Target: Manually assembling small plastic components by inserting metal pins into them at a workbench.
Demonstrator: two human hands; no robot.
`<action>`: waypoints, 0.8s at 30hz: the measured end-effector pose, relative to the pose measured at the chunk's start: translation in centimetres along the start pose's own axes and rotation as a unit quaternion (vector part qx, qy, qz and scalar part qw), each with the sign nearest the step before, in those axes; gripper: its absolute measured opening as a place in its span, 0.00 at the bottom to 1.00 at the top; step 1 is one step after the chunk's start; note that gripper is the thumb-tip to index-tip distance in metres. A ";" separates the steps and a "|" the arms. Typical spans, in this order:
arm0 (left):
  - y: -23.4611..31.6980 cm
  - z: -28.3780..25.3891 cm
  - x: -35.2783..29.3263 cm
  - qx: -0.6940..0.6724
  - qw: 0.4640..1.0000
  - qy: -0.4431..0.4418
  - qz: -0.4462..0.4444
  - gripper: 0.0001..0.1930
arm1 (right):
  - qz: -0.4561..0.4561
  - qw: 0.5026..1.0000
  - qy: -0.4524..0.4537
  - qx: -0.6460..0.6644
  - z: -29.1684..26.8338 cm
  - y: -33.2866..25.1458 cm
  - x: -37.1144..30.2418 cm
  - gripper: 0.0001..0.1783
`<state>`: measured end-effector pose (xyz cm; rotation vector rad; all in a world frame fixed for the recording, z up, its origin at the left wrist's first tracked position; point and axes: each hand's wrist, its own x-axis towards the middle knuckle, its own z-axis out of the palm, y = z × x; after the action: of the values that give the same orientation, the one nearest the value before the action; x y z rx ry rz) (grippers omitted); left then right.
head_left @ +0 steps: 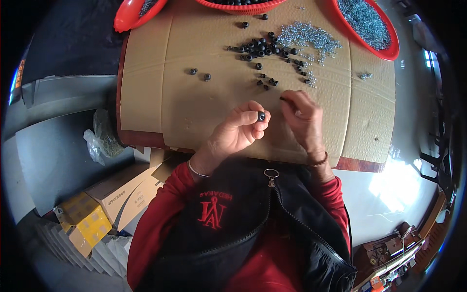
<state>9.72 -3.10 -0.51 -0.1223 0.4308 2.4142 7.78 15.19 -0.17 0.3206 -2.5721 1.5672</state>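
My left hand is closed over the near middle of the cardboard sheet, pinching a small black ball-shaped part between thumb and fingers. A pale hole in the part faces up. To its right, my right hand pinches a tiny dark piece at its fingertips, apart from the ball. Beyond both hands lies a loose heap of black ball-shaped parts with holes. A few small black plug-like pieces are scattered nearer. Beside the heap spread many tiny silvery pieces, which look like springs.
Cardboard covers the table. A red dish of silvery pieces stands far right, a red basket of black parts at the back, and another red dish far left. Two black balls lie apart on the left. Cartons stand lower left.
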 end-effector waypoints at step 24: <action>-1.1 5.0 0.6 0.040 0.998 0.047 0.020 0.05 | -0.046 0.948 0.053 0.312 -2.5 -3.7 -2.8 0.09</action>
<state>10.08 -0.22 3.80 -0.1953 0.5765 2.4336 11.37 16.09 3.58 0.3851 -1.8874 2.2512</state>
